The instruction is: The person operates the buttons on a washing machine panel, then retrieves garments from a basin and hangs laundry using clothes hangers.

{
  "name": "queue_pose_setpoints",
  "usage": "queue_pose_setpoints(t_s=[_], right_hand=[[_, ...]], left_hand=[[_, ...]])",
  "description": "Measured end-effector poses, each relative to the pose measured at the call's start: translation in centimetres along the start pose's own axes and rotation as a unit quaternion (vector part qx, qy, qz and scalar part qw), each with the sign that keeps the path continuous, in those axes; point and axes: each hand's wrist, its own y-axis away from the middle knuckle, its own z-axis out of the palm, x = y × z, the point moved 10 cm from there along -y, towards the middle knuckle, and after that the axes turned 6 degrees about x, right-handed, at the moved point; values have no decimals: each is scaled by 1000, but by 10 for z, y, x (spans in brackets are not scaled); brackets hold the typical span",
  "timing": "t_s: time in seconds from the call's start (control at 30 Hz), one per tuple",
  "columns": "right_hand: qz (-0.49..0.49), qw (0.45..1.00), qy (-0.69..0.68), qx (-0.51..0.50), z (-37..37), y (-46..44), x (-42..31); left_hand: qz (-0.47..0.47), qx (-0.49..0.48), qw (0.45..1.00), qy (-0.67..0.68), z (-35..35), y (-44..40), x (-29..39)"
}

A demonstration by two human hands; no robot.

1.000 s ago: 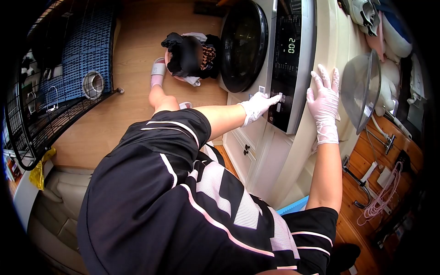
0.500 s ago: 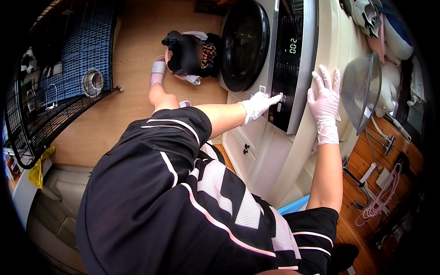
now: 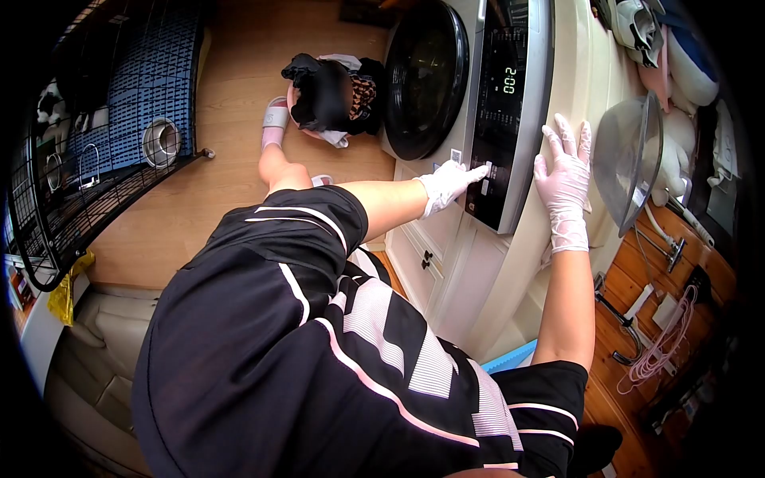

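My left hand [image 3: 448, 187], in a white glove, reaches to the dark control panel [image 3: 496, 119] of a front-loading washing machine. Its index finger is stretched out with the tip at the panel's lower end; the other fingers look folded and hold nothing. Lit digits show on the panel. Gloved too, my right hand [image 3: 564, 171] lies flat with spread fingers on the cream countertop [image 3: 527, 263] beside the machine. The round black door [image 3: 426, 80] of the machine looks closed. Dark clothes [image 3: 327, 95] fill a pink basin on the floor next to it.
A clear plastic bowl-shaped cover [image 3: 628, 163] stands right of my right hand. Beyond it are plush toys [image 3: 677, 151], a tap [image 3: 629, 342] and a coiled pink cord [image 3: 665, 342]. A black wire cage [image 3: 48, 231] is at the left, a beige seat [image 3: 100, 358] below it.
The view has shifted very slightly. Both hands keep their places at the panel and on the countertop.
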Motion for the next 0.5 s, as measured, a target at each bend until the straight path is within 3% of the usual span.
queue_pose_setpoints(t_s=[0.5], right_hand=[[-5, 1000, -7, 7, -2, 0, -1]], left_hand=[[7, 9, 999, 35, 1, -7, -5]])
